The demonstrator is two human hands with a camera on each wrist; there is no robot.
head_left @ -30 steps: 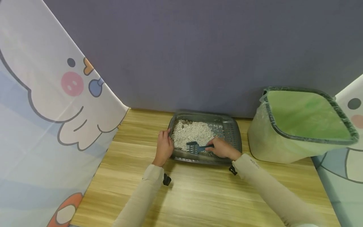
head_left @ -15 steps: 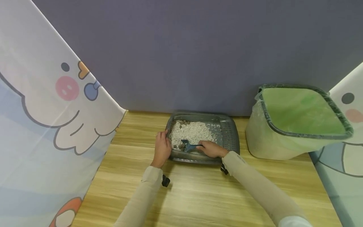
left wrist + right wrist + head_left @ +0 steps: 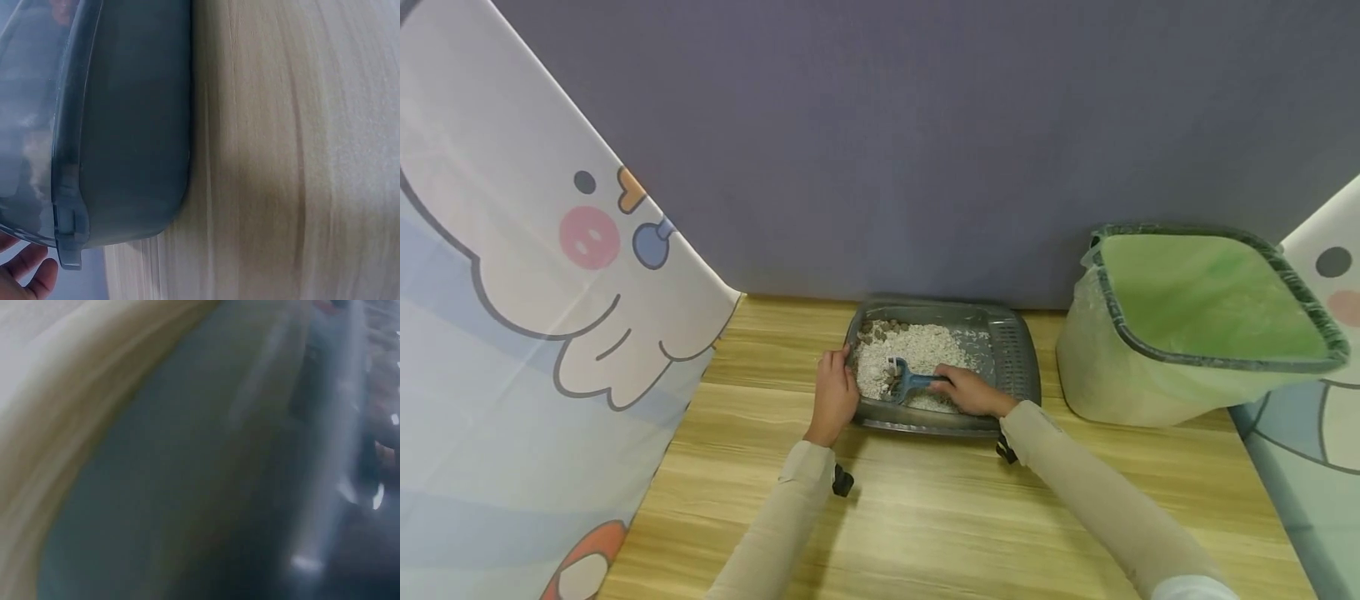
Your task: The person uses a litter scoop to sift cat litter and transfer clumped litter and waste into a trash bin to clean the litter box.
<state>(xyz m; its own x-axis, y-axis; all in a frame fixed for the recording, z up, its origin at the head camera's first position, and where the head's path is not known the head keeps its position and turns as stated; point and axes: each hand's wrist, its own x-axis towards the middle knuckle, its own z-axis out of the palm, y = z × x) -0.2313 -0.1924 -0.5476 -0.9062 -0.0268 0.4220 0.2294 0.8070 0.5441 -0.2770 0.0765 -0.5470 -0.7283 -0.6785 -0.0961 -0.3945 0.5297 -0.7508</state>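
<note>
Your right hand grips the scoop, which points left toward your left hand, its hold on the tray unclear.

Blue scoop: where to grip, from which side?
I'd take the handle of the blue scoop from the person's right, coming over the tray's near wall. The narrow handle points right, while the broad head lies left, at the pale litter. The right hand holds the handle's right end that way.
</note>
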